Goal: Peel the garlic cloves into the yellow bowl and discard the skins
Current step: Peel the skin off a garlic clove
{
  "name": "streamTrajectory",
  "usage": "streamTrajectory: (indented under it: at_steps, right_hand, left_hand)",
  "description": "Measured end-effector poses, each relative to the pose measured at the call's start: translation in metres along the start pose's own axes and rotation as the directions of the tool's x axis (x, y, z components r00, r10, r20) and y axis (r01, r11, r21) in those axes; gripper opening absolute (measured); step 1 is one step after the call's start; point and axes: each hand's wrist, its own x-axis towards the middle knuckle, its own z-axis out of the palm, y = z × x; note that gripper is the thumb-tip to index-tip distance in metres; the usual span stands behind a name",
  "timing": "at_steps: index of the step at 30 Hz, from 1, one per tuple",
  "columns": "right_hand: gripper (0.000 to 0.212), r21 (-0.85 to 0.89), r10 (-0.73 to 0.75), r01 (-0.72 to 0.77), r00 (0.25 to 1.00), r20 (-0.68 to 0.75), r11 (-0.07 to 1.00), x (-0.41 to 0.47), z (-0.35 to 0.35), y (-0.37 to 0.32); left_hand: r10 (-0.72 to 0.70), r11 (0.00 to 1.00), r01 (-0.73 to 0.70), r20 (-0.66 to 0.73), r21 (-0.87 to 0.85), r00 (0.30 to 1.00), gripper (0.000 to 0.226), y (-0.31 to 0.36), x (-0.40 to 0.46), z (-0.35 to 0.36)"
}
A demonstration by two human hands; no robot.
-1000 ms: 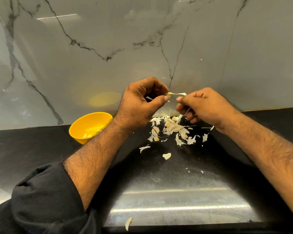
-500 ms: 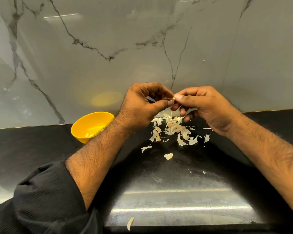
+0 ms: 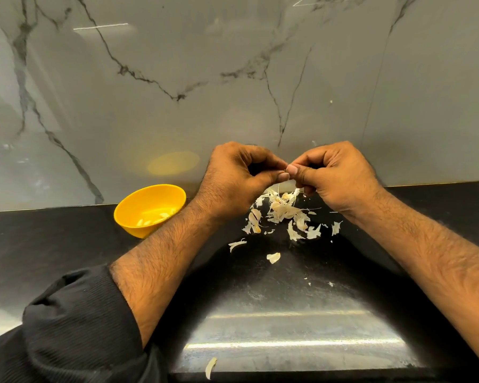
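Head view shows your left hand and right hand raised together, fingertips pinched on something too small and hidden to make out, probably a clove being stripped. Just left of your left wrist, the yellow bowl already holds several peeled cloves, so part of the work looks done. Directly beneath both hands a pile of skins lies scattered on the dark surface, with loose flakes nearer you. Discarding them is not yet done.

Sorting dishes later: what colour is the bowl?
Yellow; the bowl shows best in the head view.
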Motion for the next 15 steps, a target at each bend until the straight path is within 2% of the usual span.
streamTrajectory:
  at_steps: [6, 15]
  right_hand:
    - [0.009, 0.240, 0.124, -0.129, 0.992, 0.036, 0.962, -0.0011, 0.0005, -0.0047]
    - [0.013, 0.370, 0.229, -0.225, 0.973, 0.035, 0.901, -0.0018, 0.0025, -0.0059]
  left_hand:
    - [0.046, 0.999, -0.046, -0.026, 0.000, 0.999, 0.011, 0.0037, -0.0014, 0.0024]
    - [0.098, 0.995, -0.098, -0.086, 0.000, 0.991, 0.010, 0.0025, -0.0045, 0.0100]
